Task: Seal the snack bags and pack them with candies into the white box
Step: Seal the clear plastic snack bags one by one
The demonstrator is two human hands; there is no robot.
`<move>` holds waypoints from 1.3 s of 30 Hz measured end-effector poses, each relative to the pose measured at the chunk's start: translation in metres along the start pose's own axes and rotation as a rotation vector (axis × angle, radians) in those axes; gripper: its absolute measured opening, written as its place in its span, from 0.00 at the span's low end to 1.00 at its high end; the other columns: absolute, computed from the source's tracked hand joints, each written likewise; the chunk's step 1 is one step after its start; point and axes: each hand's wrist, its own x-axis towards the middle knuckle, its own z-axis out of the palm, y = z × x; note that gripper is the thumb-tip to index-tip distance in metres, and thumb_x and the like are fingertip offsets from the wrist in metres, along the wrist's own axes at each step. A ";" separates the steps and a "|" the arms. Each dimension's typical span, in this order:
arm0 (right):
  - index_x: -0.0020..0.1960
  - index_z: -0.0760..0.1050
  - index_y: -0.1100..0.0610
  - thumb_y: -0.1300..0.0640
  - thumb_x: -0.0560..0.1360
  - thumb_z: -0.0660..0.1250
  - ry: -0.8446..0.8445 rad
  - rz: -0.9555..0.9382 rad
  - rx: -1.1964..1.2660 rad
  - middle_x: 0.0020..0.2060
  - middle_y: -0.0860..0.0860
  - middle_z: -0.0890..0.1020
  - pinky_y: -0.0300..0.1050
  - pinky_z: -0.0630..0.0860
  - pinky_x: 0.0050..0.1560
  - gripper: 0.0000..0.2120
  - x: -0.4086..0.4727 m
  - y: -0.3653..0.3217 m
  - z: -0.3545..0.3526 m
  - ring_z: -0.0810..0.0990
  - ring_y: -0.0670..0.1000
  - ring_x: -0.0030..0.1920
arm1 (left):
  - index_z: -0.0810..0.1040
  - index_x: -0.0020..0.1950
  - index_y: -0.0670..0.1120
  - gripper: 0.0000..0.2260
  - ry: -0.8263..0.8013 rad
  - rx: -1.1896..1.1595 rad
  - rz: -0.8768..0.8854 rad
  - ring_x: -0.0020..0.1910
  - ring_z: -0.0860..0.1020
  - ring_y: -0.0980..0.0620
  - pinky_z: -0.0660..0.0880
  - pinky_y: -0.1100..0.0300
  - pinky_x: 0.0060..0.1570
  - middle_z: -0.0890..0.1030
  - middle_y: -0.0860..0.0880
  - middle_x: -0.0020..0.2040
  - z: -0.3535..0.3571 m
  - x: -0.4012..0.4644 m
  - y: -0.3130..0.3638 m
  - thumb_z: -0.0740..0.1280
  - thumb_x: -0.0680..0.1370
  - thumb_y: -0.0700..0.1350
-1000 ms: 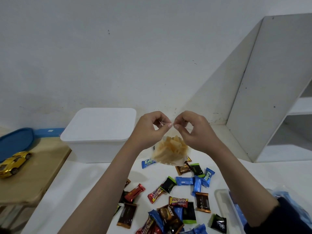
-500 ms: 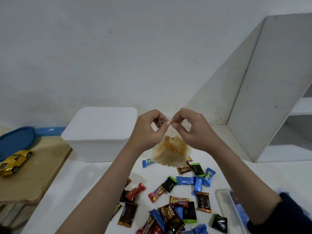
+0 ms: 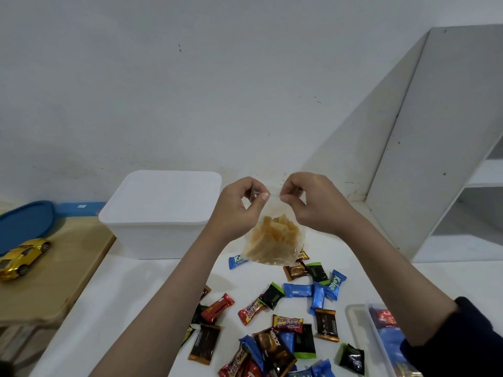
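We hold a clear snack bag [image 3: 272,240] up above the counter [image 3: 136,289], pinching its top edge with both hands. Our left hand [image 3: 235,210] has its fingers [image 3: 262,198] clamped on the left part of the strip, and our right hand [image 3: 315,202] has its fingers [image 3: 285,197] clamped on the right part, a short stretch of plastic showing between them. Pale orange snacks hang in the bag just below the fingers. The white box [image 3: 163,213], lid on, sits left of our left fingers. Wrapped candies [image 3: 275,317] lie scattered on the counter beneath the bag.
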 end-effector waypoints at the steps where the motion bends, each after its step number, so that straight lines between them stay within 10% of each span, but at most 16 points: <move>1: 0.40 0.76 0.51 0.61 0.73 0.67 0.023 -0.011 -0.019 0.34 0.41 0.78 0.50 0.76 0.50 0.06 0.000 0.000 0.001 0.78 0.44 0.38 | 0.75 0.39 0.49 0.08 0.002 -0.008 -0.003 0.35 0.71 0.61 0.67 0.75 0.40 0.75 0.55 0.35 0.000 0.000 0.002 0.67 0.75 0.37; 30: 0.40 0.76 0.56 0.57 0.74 0.66 0.108 -0.172 -0.173 0.34 0.48 0.79 0.48 0.67 0.45 0.05 -0.008 0.004 -0.003 0.77 0.51 0.38 | 0.77 0.37 0.51 0.08 0.004 -0.008 0.025 0.35 0.73 0.58 0.69 0.73 0.40 0.79 0.58 0.34 -0.006 0.004 0.006 0.69 0.75 0.39; 39: 0.40 0.75 0.49 0.53 0.73 0.67 0.076 -0.170 -0.089 0.33 0.36 0.73 0.46 0.70 0.45 0.03 -0.007 0.003 0.000 0.74 0.42 0.36 | 0.78 0.39 0.42 0.05 0.044 0.006 0.097 0.33 0.73 0.58 0.71 0.70 0.39 0.78 0.56 0.33 -0.002 0.004 -0.001 0.68 0.74 0.41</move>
